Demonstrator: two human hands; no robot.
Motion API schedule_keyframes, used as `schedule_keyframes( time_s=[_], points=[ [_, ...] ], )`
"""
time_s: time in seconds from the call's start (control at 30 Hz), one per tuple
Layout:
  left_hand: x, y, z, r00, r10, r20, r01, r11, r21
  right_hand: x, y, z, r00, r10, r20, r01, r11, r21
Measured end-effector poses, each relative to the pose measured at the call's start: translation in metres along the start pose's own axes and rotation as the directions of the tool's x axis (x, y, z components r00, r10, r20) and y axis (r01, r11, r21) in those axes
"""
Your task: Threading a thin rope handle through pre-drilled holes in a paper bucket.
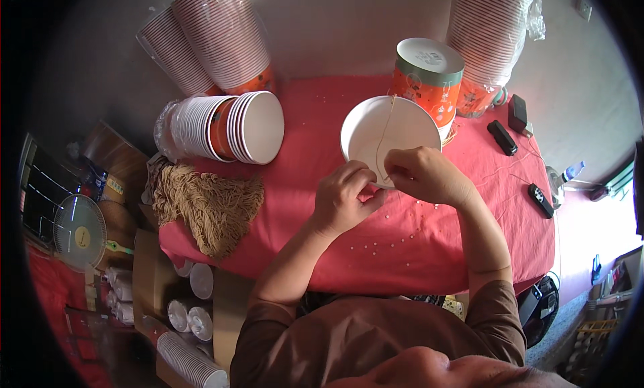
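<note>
A large white paper bucket [365,134] stands on the table, its round mouth facing me. A thin tan string [384,136] runs from its far rim down across the mouth to the near rim. My left hand [344,195] is at the near rim with thumb and fingers pinched together; the rim and string end there are mostly hidden. My right hand [429,175] is closed just beside it, fingertips curled down by the string at the same rim. Small white bits [386,246] lie scattered on the red cloth below my hands.
On the red tablecloth [308,146] lie a heap of tan strings [211,203] and a sideways stack of buckets [261,128]. Behind stand an upturned orange bucket [429,86] and tall wrapped stacks [218,36]. Black devices [502,138] lie at right; an open carton [231,307] is at lower left.
</note>
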State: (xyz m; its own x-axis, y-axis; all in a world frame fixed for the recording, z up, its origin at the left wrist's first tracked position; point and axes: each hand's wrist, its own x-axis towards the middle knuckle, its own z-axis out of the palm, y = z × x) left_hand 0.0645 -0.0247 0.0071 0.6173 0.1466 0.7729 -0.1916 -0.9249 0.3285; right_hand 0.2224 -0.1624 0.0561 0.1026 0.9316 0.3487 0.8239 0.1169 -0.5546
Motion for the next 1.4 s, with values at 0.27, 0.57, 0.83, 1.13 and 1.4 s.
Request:
schedule_keyframes(
  time_s=[0.27, 0.57, 0.83, 1.13, 1.4],
  points=[
    [0.0, 0.003, -0.002, 1.0, -0.005, 0.03, 0.004, 1.0, 0.004, -0.001, -0.001, 0.001, 0.999, 0.035, 0.012, -0.035, 0.999, -0.005],
    [0.003, -0.001, -0.004, 0.994, 0.046, 0.096, -0.041, 0.998, -0.056, -0.004, 0.001, -0.01, 1.0, -0.003, 0.008, 0.003, 1.0, -0.014],
    [0.005, 0.0, -0.005, 0.987, 0.098, 0.124, -0.09, 0.994, -0.068, -0.008, 0.0, -0.017, 0.998, -0.002, 0.062, 0.005, 0.999, -0.039],
    [0.003, 0.003, -0.016, 0.96, 0.175, 0.217, -0.174, 0.984, -0.024, -0.011, -0.006, -0.015, 0.99, -0.05, 0.133, 0.059, 0.996, -0.06],
    [-0.001, 0.009, -0.023, 0.933, 0.174, 0.316, -0.197, 0.979, 0.044, -0.013, -0.007, -0.004, 0.978, -0.057, 0.201, 0.079, 0.992, -0.102]
  ],
)
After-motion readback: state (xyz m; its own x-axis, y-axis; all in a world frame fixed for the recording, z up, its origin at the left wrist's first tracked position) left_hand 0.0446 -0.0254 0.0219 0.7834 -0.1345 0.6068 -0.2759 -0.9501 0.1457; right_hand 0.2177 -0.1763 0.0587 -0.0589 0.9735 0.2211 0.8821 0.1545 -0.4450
